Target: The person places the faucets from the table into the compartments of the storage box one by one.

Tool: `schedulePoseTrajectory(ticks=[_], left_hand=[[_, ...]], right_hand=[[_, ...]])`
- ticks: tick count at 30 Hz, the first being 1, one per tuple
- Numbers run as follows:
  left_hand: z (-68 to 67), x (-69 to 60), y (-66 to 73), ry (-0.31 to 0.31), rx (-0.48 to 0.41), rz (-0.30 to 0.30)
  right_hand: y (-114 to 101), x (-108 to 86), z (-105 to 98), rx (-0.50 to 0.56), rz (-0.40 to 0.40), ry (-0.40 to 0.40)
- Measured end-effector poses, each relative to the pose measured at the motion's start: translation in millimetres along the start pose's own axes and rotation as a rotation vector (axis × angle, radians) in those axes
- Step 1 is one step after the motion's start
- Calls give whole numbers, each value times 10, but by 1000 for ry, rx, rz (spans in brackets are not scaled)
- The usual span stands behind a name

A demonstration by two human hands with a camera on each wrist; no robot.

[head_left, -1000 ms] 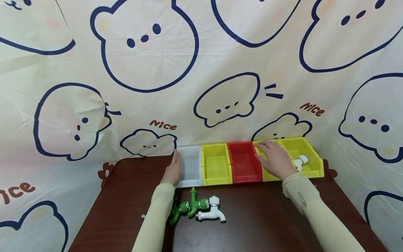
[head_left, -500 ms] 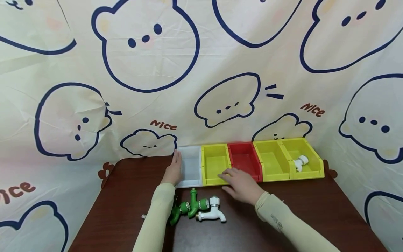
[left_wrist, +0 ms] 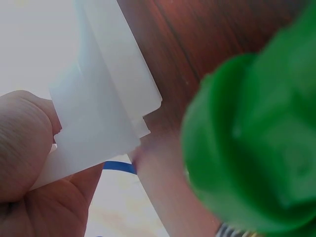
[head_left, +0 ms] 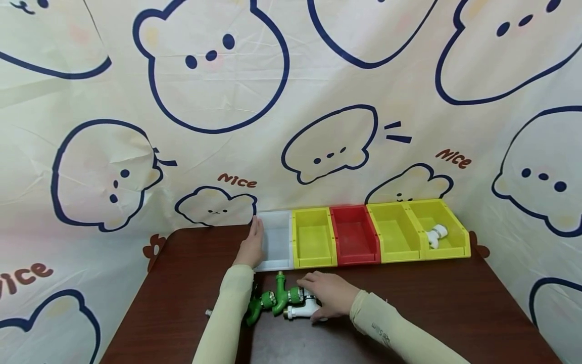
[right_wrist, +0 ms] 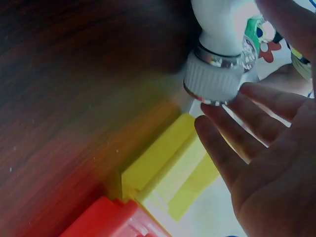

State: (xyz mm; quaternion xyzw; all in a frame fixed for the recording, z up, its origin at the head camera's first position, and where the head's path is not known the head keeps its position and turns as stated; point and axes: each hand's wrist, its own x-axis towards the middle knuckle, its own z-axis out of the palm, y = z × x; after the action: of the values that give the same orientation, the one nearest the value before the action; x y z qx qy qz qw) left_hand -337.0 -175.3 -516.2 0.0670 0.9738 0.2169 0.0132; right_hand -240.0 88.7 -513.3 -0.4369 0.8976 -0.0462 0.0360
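My left hand (head_left: 249,247) grips the left wall of a whitish bin (head_left: 277,242); in the left wrist view the wall (left_wrist: 98,118) passes between thumb and fingers. My right hand (head_left: 334,293) is over a white tap (head_left: 297,312) lying on the table, partly hiding it. In the right wrist view, its fingers stretch loosely beside the tap's ribbed white knob (right_wrist: 212,81), with the fingertips close to it; whether they touch is unclear. Left of that tap lie two green taps, one (head_left: 280,298) beside the white one, the other (head_left: 255,308) partly behind my left sleeve.
Right of the whitish bin, the row continues with a yellow bin (head_left: 313,262), a red bin (head_left: 356,255) and two more yellow bins (head_left: 400,253). Another white tap (head_left: 437,235) lies in the rightmost one. A small metallic end (head_left: 208,313) shows left of my left sleeve.
My right hand has swung left and toward me, from above the yellow bins at the right, past the red bin, down to the white tap. My left hand has stayed put.
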Motion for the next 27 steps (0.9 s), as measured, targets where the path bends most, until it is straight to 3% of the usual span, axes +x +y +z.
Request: schedulePoseTrajectory(ticks=[15, 27], left_hand=[[2, 1, 18, -1, 11, 0], [7, 3, -8, 1, -1, -6]], right_hand=[[11, 48, 99, 15, 36, -28], [22, 24, 91, -77, 31, -8]])
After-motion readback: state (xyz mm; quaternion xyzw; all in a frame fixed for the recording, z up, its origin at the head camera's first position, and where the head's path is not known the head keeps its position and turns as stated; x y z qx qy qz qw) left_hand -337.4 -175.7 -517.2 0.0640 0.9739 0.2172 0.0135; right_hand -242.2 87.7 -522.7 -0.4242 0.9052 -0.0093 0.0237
